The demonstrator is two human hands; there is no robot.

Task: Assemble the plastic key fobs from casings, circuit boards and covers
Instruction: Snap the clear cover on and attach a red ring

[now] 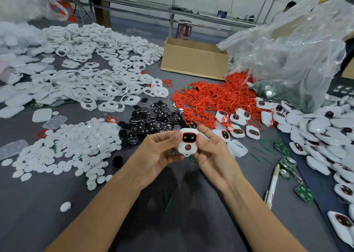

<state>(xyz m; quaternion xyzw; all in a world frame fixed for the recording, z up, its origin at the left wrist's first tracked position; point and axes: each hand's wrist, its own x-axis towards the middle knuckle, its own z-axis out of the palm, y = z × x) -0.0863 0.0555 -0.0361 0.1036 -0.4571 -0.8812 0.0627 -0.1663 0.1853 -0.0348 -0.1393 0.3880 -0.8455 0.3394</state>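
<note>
Both hands hold one white key fob casing (pixel 186 147) above the grey table, centre of the head view. It has a black window rimmed in red and a round hole below. My left hand (pixel 160 152) pinches its left side with the thumb at the window edge. My right hand (pixel 212 148) grips its right side, thumb against the window. Piles lie around: white casing frames (pixel 99 75), white round covers (pixel 76 142), black inserts (pixel 151 117), red rings (pixel 212 96), green circuit boards (pixel 304 192).
Assembled white fobs (pixel 325 135) heap along the right edge. An open cardboard box (pixel 193 60) and a clear plastic bag (pixel 298 50) stand at the back right. A pen (pixel 273 186) lies at the right. A person sits far behind.
</note>
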